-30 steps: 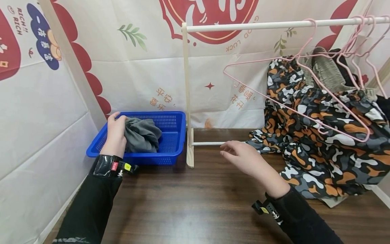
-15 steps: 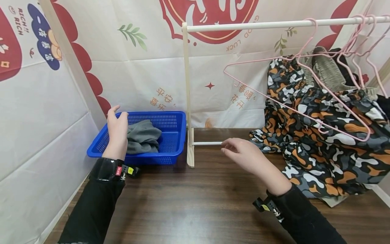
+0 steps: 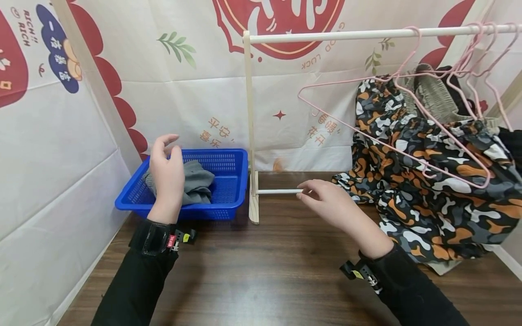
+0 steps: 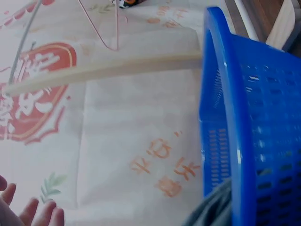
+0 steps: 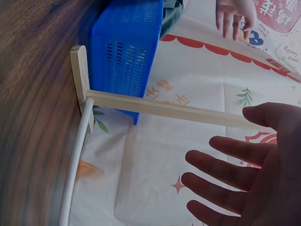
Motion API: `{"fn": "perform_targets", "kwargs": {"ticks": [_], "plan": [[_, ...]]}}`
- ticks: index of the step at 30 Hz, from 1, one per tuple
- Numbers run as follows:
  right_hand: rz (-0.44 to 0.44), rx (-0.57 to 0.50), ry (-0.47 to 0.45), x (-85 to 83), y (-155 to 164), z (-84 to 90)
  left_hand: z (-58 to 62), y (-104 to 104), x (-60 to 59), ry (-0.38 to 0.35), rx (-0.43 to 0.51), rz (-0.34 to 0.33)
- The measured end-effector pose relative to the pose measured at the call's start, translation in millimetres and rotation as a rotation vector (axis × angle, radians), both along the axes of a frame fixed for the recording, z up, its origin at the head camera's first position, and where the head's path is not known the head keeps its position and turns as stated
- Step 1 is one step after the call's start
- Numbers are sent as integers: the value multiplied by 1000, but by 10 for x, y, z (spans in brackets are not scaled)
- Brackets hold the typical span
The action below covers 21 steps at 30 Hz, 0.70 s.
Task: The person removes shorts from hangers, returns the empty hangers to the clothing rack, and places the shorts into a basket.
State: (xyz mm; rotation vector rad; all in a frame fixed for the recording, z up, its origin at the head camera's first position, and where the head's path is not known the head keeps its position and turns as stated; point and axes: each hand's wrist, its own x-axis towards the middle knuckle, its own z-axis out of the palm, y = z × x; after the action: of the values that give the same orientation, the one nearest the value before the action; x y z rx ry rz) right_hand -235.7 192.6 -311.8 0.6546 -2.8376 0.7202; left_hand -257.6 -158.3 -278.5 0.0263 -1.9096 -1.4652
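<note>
A crumpled grey-green garment [image 3: 197,181] lies in the left part of a blue plastic basket [image 3: 229,199]. My left hand [image 3: 168,176] is raised over the basket's left side, its fingers loosely bent and holding nothing; it hides part of the cloth in the head view. In the left wrist view, a bit of the garment [image 4: 214,207] shows at the basket's rim. My right hand [image 3: 328,201] hovers in front of the rack's low white bar [image 3: 279,191]. Its fingers [image 5: 221,167] are spread and relaxed in the right wrist view, with nothing in them.
A clothes rack with a wooden post [image 3: 249,113] and white top rail [image 3: 326,36] stands right of the basket. An empty pink hanger [image 3: 346,124] and several others hang from it. Camouflage-patterned clothes [image 3: 432,181] fill the right side. A printed cloth wall [image 3: 183,108] closes off the back.
My left hand has let go of the grey-green garment, lifted and shifted right, and the cloth has settled lower in the basket. The right hand has hardly moved.
</note>
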Motion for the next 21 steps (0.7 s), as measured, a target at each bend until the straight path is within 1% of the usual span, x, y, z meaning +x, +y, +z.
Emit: {"fn": "perform_targets", "kwargs": {"ticks": [2,5,7,10,16,21], "plan": [[1,-2,3,2,22,15,3,55,35,53,-6,-18],[4,0,9,19,64,45,1,130,86,100,-37,-44],[-4,2,17,35,98,71,-7,174,117,118,-64,-64],[-13,13,42,80,164,118,-25,228,160,135,-117,-72],[-40,14,122,189,316,242,-48,302,252,115,-189,-85],[-73,9,182,255,476,359,-39,364,308,102,-231,-102]]}}
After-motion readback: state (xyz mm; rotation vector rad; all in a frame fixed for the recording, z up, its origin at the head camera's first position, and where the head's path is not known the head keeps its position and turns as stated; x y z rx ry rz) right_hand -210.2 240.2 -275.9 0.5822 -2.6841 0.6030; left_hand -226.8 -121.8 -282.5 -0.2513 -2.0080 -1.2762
